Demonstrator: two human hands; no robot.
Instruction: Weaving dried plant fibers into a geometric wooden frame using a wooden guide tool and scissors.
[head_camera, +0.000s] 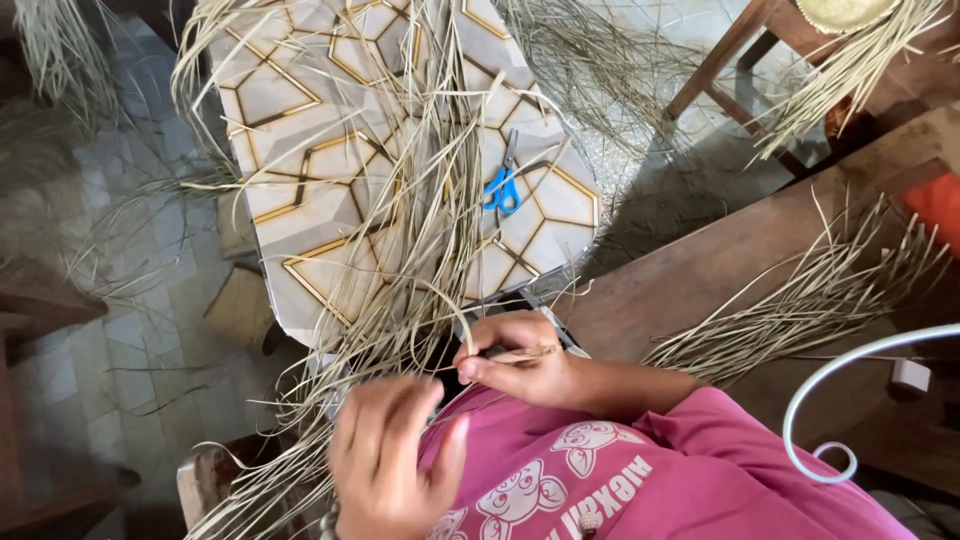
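My right hand (515, 362) pinches a thin dry straw strand (525, 353) between thumb and fingers, just above my lap and pink shirt (600, 470). My left hand (392, 462) is lower left, blurred, back toward the camera, fingers stretched and apart; I see nothing gripped in it. It hovers at the near end of a long bundle of pale straw (415, 230). The bundle runs up across a cream board with gold geometric lines (290, 110). Blue-handled scissors (502, 186) lie on that board beside the straw, well beyond both hands.
A dark wooden bench (700, 270) on the right carries another straw bundle (800, 300). A white curved wire (850, 370) arcs at the lower right. A wooden chair (725, 60) with more straw stands top right. Grey tiled floor (130, 360) lies on the left.
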